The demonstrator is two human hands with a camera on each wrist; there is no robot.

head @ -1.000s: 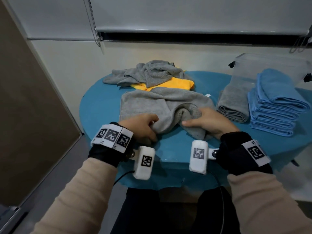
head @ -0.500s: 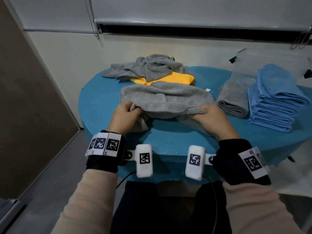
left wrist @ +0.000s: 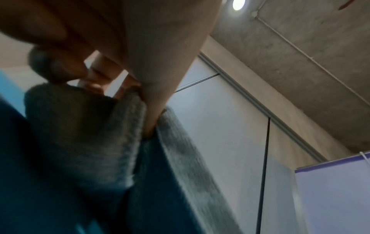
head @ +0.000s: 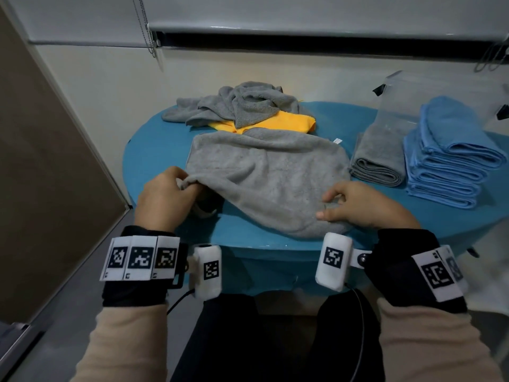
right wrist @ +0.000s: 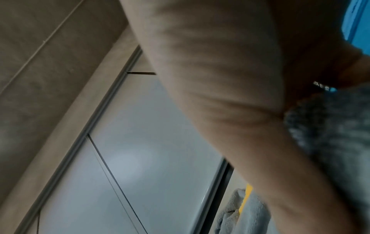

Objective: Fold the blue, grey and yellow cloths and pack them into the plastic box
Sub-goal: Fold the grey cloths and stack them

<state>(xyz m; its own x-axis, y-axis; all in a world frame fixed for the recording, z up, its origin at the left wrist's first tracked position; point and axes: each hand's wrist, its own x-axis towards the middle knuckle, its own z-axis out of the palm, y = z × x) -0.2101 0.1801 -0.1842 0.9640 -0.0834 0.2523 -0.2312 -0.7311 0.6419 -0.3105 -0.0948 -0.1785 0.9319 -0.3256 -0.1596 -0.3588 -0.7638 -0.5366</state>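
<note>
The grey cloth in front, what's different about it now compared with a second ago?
It was bunched between both hands; now the grey cloth lies spread wider. The left hand has moved out left, pinching a corner; the right hand has shifted right, pinching the near edge. The grey and yellow pile, folded grey cloth and blue stack stayed put.

left hand [head: 162,198] fingers curled pinching, right hand [head: 366,205] pinching, forearms extended

The plastic box [head: 429,97] is cut off at the right edge, its inside hidden behind folded blue cloths [head: 451,155].
</note>
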